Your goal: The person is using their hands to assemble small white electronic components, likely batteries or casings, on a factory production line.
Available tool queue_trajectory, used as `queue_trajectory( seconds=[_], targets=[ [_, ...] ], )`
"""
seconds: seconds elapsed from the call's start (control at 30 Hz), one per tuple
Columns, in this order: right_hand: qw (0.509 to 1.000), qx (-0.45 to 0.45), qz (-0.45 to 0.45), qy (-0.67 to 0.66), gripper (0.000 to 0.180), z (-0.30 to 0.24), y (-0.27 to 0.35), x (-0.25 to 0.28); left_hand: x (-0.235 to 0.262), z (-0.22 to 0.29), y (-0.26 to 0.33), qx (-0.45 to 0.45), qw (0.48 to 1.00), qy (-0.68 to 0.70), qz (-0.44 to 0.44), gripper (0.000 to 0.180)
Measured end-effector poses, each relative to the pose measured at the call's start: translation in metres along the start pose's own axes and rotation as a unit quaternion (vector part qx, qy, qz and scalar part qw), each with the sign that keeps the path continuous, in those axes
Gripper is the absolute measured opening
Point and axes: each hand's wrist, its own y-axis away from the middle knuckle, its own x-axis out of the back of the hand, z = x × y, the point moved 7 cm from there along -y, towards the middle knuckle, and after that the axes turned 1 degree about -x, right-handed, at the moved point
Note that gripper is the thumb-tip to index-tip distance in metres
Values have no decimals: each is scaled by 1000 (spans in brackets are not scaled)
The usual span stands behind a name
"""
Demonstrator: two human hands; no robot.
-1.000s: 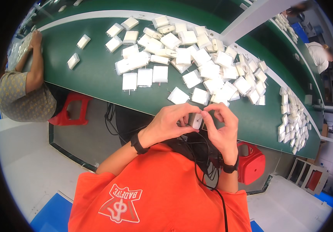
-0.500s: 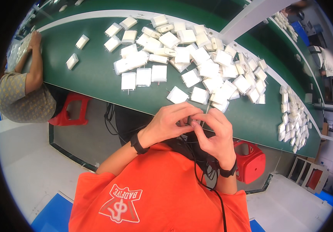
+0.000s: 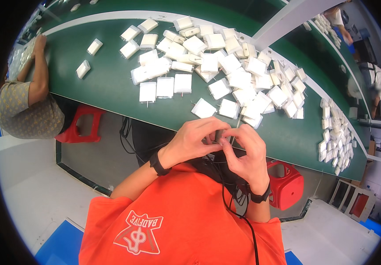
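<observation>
Over the near edge of the green table, my left hand (image 3: 199, 138) and my right hand (image 3: 248, 150) meet with bent fingers. Thumbs and fingertips of both are closed on a small dark grey piece (image 3: 219, 134). Fingers cover most of it, so its kind does not show. Just beyond my hands lie many white plug-like blocks (image 3: 229, 108) with thin metal pins, some wrapped in clear film. The closest white block (image 3: 203, 108) rests flat a little past my left fingertips.
A second heap of white blocks (image 3: 335, 137) lies at the table's right end. Two single blocks (image 3: 83, 69) sit at the left, near a co-worker's arm (image 3: 40, 73). Red stools (image 3: 287, 187) stand below the table edge. A black cable (image 3: 249, 221) runs down my front.
My right fingers have shifted slightly around the dark grey piece, which both hands still hold. At the upper right, a person's arm has come into view and another person has moved.
</observation>
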Motion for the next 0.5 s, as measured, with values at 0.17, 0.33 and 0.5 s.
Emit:
queue_trajectory(
  seconds=[0.17,0.33,0.5],
  targets=[
    [997,-62,17,-30,18,6,-2,5,0,-2,2,8,1000,5,6,46],
    [986,-152,5,-74,17,18,3,2,0,-4,3,1,1000,1,0,45],
    [966,-211,-2,-153,13,39,8,-8,0,-1,3,-1,1000,0,2,45]
  ],
)
